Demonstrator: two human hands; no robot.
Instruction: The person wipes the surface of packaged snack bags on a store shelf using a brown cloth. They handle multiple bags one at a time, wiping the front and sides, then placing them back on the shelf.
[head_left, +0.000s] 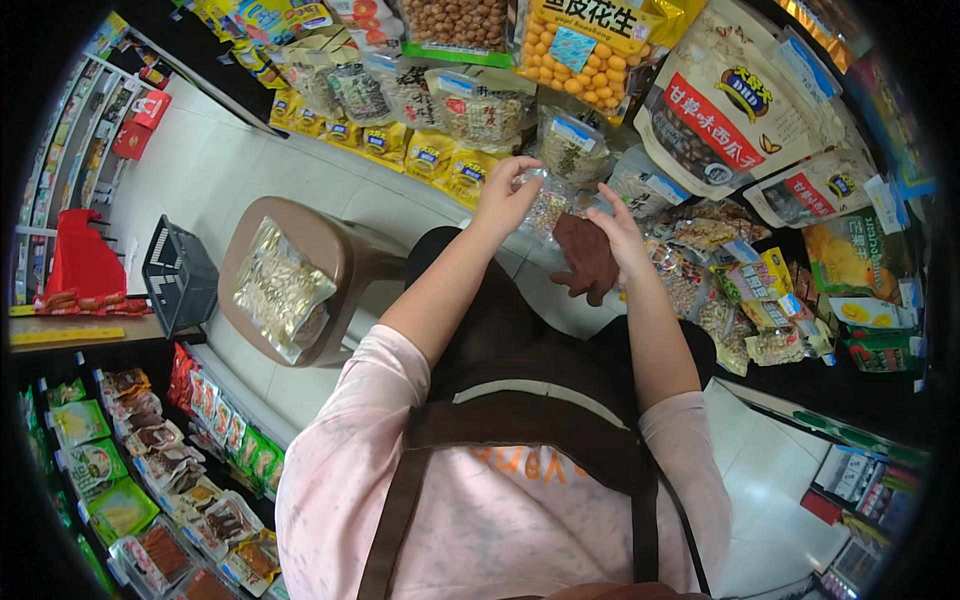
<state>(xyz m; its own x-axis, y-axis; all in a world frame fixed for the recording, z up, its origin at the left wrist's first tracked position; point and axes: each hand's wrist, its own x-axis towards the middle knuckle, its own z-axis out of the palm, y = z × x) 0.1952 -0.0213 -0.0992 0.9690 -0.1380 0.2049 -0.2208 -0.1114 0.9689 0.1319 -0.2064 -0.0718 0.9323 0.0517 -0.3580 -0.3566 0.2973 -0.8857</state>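
Note:
My left hand (508, 196) pinches the upper edge of a clear plastic packet (547, 206) with small multi-coloured pieces inside. A crumpled brown cloth (585, 259) hangs from my right hand (622, 236), its upper end beside the packet and covering part of it. Just beyond both hands, a clear bag of pale snacks (574, 154) stands on the display shelf. To the right of my right hand are more snack bags (675, 274), partly hidden by my wrist.
A brown plastic stool (244, 225) stands to my left with a clear bag of pale snacks (281, 289) on its top. Past it a dark shopping basket (176, 277) is tilted. Large seed pouches (720, 105) and yellow packets (386, 140) fill the shelf ahead.

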